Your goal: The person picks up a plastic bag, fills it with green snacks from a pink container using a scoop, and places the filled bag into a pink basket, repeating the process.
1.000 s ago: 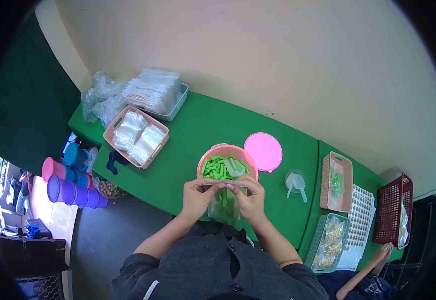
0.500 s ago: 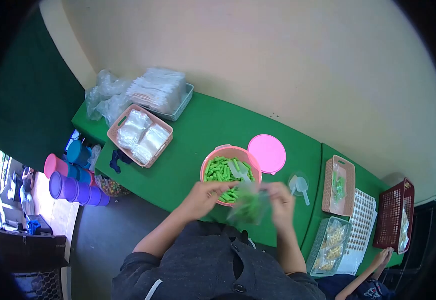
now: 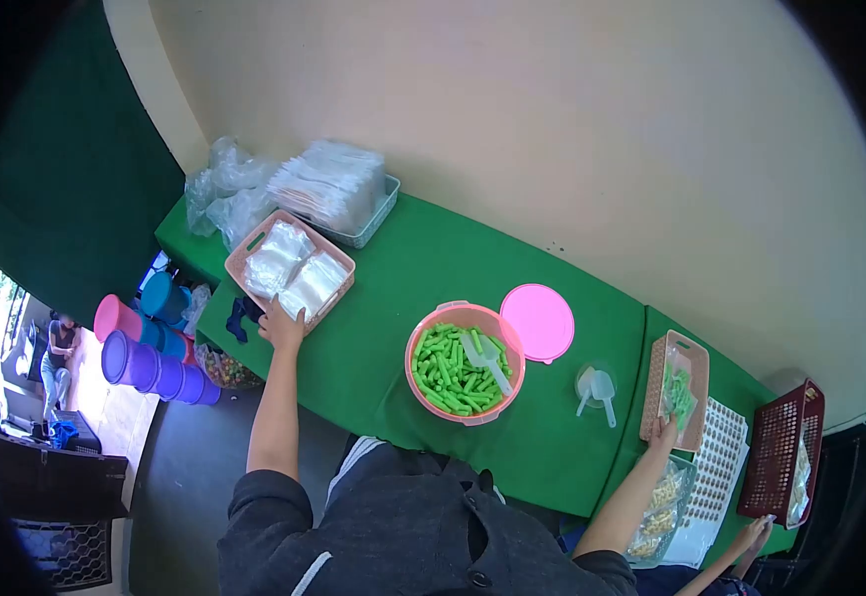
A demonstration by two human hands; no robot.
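Observation:
My left hand (image 3: 282, 326) reaches over the near edge of a beige basket (image 3: 239, 263), fingers apart, touching a stack of clear plastic bags (image 3: 314, 286). On the right, my right hand (image 3: 664, 434) is at the near end of another beige basket (image 3: 654, 382), its fingers closed on a clear bag of green stick snacks (image 3: 681, 397); the fingertips are partly hidden. Between my hands stands a pink tub (image 3: 418, 392) of loose green stick snacks (image 3: 443, 368), with a translucent scoop (image 3: 487, 360) lying on them.
A pink lid (image 3: 538, 323) and more scoops (image 3: 600, 385) lie right of the tub. Bagged pale snacks (image 3: 659, 512), a sheet of round stickers (image 3: 719, 462) and a maroon basket (image 3: 779, 452) are farther right, near another person's hands (image 3: 751, 536). White packets (image 3: 331, 184) stand back left.
My left hand has moved left from the tub to the plastic bags. My right hand has carried the filled bag from the tub to the right-hand beige basket.

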